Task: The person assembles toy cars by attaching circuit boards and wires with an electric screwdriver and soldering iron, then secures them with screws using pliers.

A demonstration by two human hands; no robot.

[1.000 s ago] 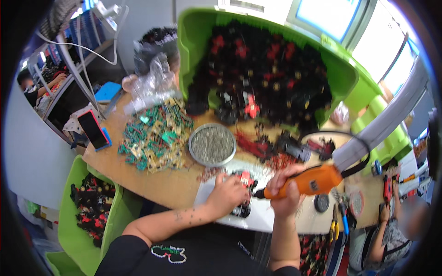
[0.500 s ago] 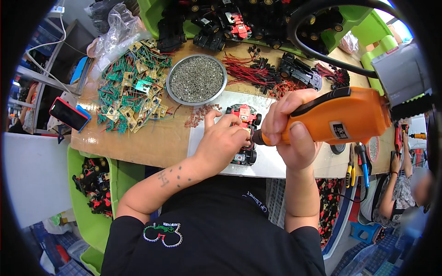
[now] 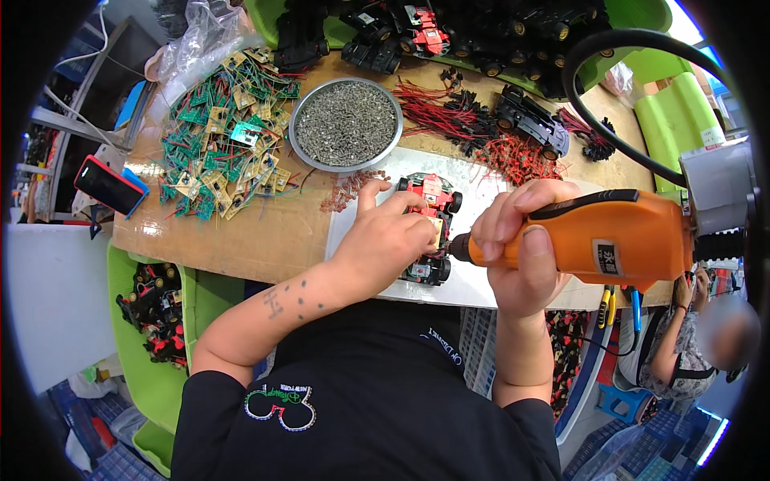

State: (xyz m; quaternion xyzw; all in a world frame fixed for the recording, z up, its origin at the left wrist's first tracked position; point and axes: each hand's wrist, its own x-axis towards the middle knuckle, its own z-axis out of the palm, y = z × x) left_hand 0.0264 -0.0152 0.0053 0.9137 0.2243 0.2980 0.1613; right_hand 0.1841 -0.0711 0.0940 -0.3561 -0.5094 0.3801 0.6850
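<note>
A small red and black toy car chassis (image 3: 434,187) lies on a white sheet in front of me, its wheels at the sides. My left hand (image 3: 381,243) is closed on its left side, fingertips pressing near a small tan circuit board (image 3: 438,232) on the chassis. In my right hand (image 3: 523,268) is an orange electric screwdriver (image 3: 622,232), gripped around its front part and held almost level. Its dark nose reaches the car's right side, beside my left fingertips. The bit's tip and any screw under it cannot be made out.
A metal bowl of small screws (image 3: 346,124) stands behind the car. Wired circuit boards (image 3: 228,140) are heaped left; red and black wires (image 3: 441,116) lie behind right. A green bin of car bodies (image 3: 473,48) borders the back. A black cable (image 3: 573,88) arches overhead. Another person (image 3: 682,345) sits at right.
My view has shifted slightly. Both hands keep their hold at the car, and the screwdriver has swung a little lower at its rear. The person at right has changed posture.
</note>
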